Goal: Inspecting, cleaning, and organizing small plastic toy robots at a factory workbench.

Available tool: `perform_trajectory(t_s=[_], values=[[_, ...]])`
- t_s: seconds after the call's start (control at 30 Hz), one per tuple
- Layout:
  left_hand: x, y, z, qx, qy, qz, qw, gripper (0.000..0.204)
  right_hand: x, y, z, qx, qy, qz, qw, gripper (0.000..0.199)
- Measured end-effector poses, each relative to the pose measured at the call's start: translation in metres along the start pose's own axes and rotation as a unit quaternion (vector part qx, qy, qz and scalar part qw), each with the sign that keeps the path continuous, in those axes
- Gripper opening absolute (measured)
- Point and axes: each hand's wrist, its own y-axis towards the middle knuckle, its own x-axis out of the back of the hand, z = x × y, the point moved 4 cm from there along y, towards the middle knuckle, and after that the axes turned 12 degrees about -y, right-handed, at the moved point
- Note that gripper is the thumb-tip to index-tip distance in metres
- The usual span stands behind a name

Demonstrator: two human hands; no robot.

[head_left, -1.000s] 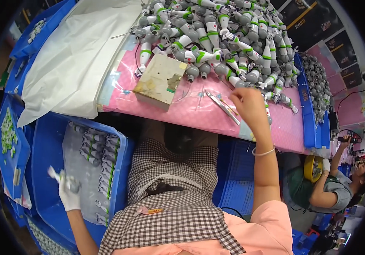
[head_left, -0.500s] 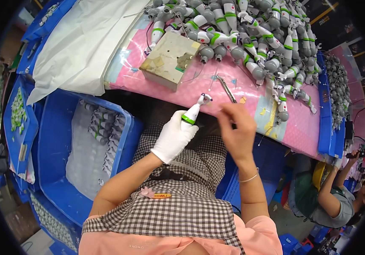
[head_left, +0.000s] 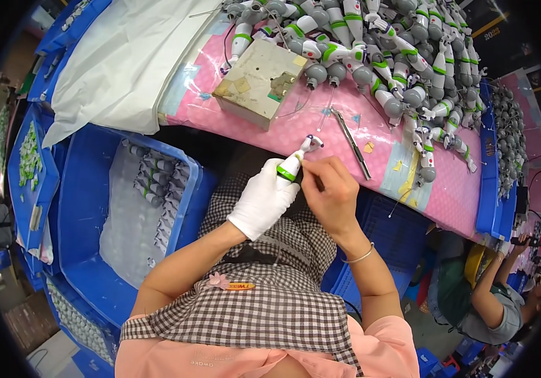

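Observation:
My left hand [head_left: 264, 200], in a white glove, is closed round a white toy robot arm [head_left: 297, 157] with a bright green band. The toy arm's small claw-like hand points up and away from me, just off the table's front edge. My right hand [head_left: 333, 194] is bare, with its fingers curled in a pinch right beside the toy arm's green-banded part. Whatever its fingertips hold, if anything, is hidden. Beyond my right hand, a slim metal tool [head_left: 351, 143] like tweezers lies on the pink table cover [head_left: 308, 123].
A worn block-shaped box [head_left: 255, 79] stands on the table. Behind it are heaped several grey-and-white toy arms [head_left: 403, 63] with green bands. Parts lie in a blue bin [head_left: 81, 252] at my left. White sheeting [head_left: 119, 63] covers the table's left end. Another person [head_left: 484, 302] works at far right.
My right hand has come left and down to the toy arm, its fingers now pinched beside it. The slim tool now shows in full. My left hand keeps its hold.

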Motion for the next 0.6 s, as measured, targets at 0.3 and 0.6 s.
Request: perform_trajectory(t_s=[0.3, 0.6], values=[[-0.005, 0.002, -0.007, -0.014, -0.013, 0.014, 1.000, 0.038, 0.006, 0.003, -0.007, 0.013, -0.008, 0.012, 1.000, 0.011], [-0.001, 0.009, 0.017, 0.022, -0.130, 0.038, 0.991, 0.038, -0.003, 0.007, 0.002, -0.003, -0.003, 0.066, 0.998, 0.010]])
